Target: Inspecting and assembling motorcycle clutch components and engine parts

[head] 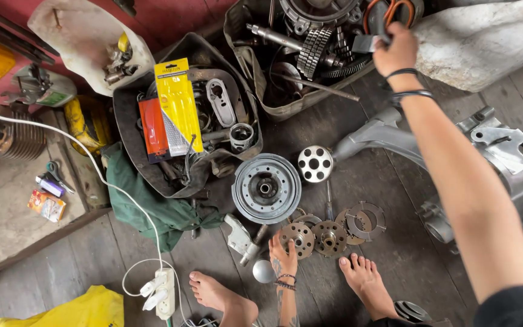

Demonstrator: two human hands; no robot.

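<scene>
My right hand (396,53) reaches to the top of the view, into an open bag of greasy metal parts (255,66). It is closed around an orange-handled tool (388,11), and a grey piece (363,43) sticks out to the left of the fist. My left hand (283,254) lies low on the wooden floor between my bare feet, fingers spread. Its fingertips touch a round toothed clutch disc (298,236). More such discs (363,219) lie just to the right of it. A chrome ball (263,271) sits beside my left wrist.
A grey drum hub (266,188) and a white perforated disc (315,163) lie mid-floor. An engine casing (509,160) is at the right. A black tub (129,145) holds a yellow package and parts. Green cloth (146,206), a power strip (163,294) and a yellow bag (86,310) are at the left.
</scene>
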